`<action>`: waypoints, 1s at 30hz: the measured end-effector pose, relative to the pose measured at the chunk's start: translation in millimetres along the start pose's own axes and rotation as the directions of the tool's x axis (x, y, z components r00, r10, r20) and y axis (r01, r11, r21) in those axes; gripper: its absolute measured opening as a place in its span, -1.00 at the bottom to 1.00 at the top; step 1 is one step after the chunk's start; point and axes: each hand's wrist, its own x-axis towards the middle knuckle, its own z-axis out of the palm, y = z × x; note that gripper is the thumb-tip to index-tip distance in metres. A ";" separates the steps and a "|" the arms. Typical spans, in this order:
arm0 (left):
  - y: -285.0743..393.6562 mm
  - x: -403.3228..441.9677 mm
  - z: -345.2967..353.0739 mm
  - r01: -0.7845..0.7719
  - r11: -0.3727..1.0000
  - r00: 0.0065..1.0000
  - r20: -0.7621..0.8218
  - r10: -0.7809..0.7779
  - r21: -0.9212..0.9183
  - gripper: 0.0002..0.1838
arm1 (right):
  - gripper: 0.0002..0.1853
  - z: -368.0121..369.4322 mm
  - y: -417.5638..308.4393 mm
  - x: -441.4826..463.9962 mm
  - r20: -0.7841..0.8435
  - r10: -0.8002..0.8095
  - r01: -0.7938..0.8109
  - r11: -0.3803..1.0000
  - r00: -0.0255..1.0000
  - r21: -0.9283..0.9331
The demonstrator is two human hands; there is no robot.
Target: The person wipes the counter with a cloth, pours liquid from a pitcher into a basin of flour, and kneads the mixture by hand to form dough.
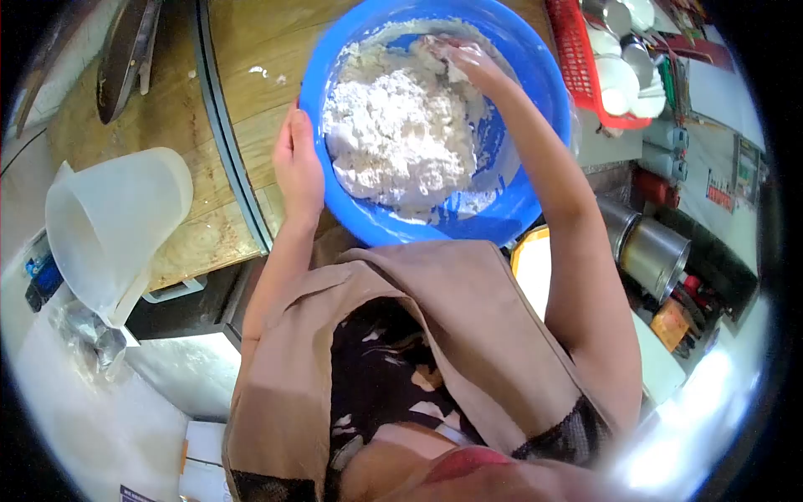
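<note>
Just beyond the wearer's tan garment point(276, 385), at the edge of a wooden worktop point(259, 42), sits a blue plastic basin point(552, 142), seemingly set close to the body so both arms reach it easily. In it lies a floury dough mixture point(401, 138), dry and white on top, heaped mostly towards nine o'clock, with smeared blue wall bare towards four.

The right hand point(458, 63) works inside, just past twelve o'clock, its fingers sunk in the mixture; whether they clench or spread cannot be told. Its forearm crosses the rim at about four, probably the easiest way over the high wall. The left hand point(301, 167) grasps the basin's outer side at nine o'clock, thumb near the rim, likely to steady it against the other hand's push; the fingertips are partly hidden.

Further out, white flecks point(259, 72) dot the wood towards ten o'clock. Beyond a metal strip point(222, 125), a translucent plastic pitcher point(125, 209) lies tipped between eight and nine, apparently put aside. At two o'clock a red plastic basket point(577, 58) gathers white bowls point(617, 84); at four stand metal pots point(657, 255), well apart from the mixing.
</note>
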 end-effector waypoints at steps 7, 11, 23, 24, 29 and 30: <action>3.5 10.1 6.9 -0.017 0.999 0.998 -0.058 0.019 0.036 -0.57 | -0.41 35.3 -23.1 64.5 0.388 0.182 -0.177 0.983 0.904 -0.050; 0.1 16.6 10.5 -0.051 0.999 0.996 -0.067 0.051 -0.003 -0.59 | -0.58 56.7 -75.0 45.4 0.643 0.094 0.134 0.946 0.760 -0.296; -7.4 33.1 11.4 -0.026 0.994 0.992 0.122 0.039 -0.105 -0.55 | -0.13 26.2 -49.2 -172.5 0.435 -0.260 0.499 0.583 0.862 -0.641; -7.1 31.4 11.2 -0.032 0.994 0.992 0.116 0.043 -0.100 -0.55 | -0.11 28.5 -44.6 -180.6 0.339 -0.171 0.365 0.643 0.925 -0.673; 1.0 24.5 11.1 -0.067 0.996 0.985 0.153 0.075 -0.058 -0.55 | -0.21 50.0 -34.2 -152.4 0.219 0.059 0.156 0.523 0.974 -0.838; 2.1 23.2 12.1 -0.081 0.997 0.988 0.134 0.081 -0.006 -0.55 | -0.25 54.7 -34.1 -141.8 0.224 0.054 0.160 0.537 0.973 -0.828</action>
